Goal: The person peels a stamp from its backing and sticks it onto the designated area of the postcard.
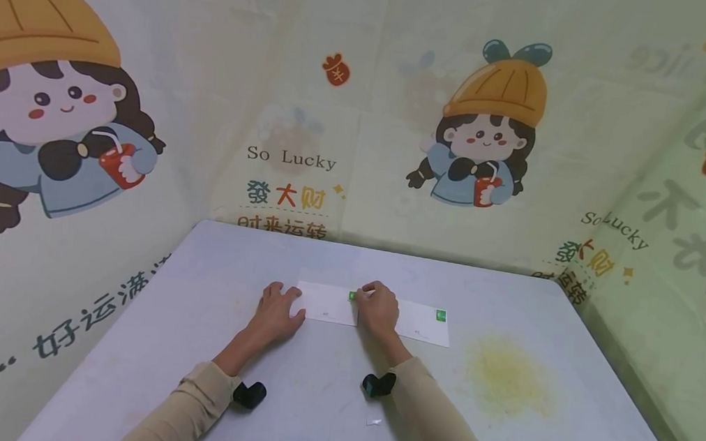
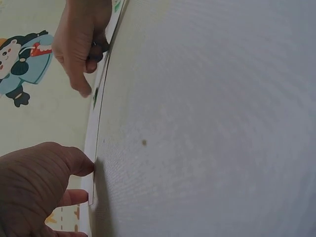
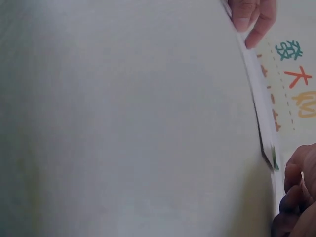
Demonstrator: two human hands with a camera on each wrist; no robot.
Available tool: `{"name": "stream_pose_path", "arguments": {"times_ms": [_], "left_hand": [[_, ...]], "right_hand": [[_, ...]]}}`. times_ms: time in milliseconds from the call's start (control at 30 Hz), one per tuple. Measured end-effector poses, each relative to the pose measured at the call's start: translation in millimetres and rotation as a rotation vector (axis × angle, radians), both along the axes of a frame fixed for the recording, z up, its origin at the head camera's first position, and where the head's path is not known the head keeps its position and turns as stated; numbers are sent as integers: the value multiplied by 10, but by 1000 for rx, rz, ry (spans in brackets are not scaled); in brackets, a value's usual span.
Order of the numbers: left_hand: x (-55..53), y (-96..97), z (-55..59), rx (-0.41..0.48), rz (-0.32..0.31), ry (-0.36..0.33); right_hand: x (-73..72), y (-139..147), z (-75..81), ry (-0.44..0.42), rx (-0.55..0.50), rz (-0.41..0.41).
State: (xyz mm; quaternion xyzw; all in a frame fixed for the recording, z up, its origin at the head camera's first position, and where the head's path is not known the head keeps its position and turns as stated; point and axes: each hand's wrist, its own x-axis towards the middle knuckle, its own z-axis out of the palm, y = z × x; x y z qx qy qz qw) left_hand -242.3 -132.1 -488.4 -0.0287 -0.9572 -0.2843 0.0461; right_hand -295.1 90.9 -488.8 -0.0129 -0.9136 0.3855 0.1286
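Note:
Two white envelopes lie end to end in the head view. The left envelope (image 1: 323, 303) has a green stamp (image 1: 352, 296) at its upper right corner, partly covered by my right hand (image 1: 378, 308). That hand's fingers are curled in, with the thumb (image 2: 81, 81) reaching down to the stamp in the left wrist view. Whether something small sits between the curled fingers, I cannot tell. My left hand (image 1: 277, 312), fingers spread, rests at the left envelope's left end. The right envelope (image 1: 416, 322) shows its own green stamp (image 1: 441, 316); its left end is hidden behind my right hand.
A white table (image 1: 314, 371) carries everything, its far edge against a printed cloth backdrop (image 1: 372, 145). A yellow stain (image 1: 506, 374) marks the tabletop on the right. Nearer me lies a small clear scrap (image 1: 374, 423), close to my right sleeve (image 1: 433, 417).

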Motion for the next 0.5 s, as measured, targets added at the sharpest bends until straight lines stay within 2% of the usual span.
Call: {"name": "stream_pose_path", "arguments": {"times_ms": [133, 233, 333, 500], "left_hand": [[-6, 5, -6, 1, 1, -1], [-9, 1, -11, 4, 1, 0], [-4, -1, -11, 6, 0, 1], [-8, 2, -8, 2, 3, 1]], "right_hand": [[-5, 49, 35, -10, -91, -5], [13, 81, 62, -7, -111, 30], [48, 101, 54, 8, -48, 93], [115, 93, 56, 29, 148, 189]]}}
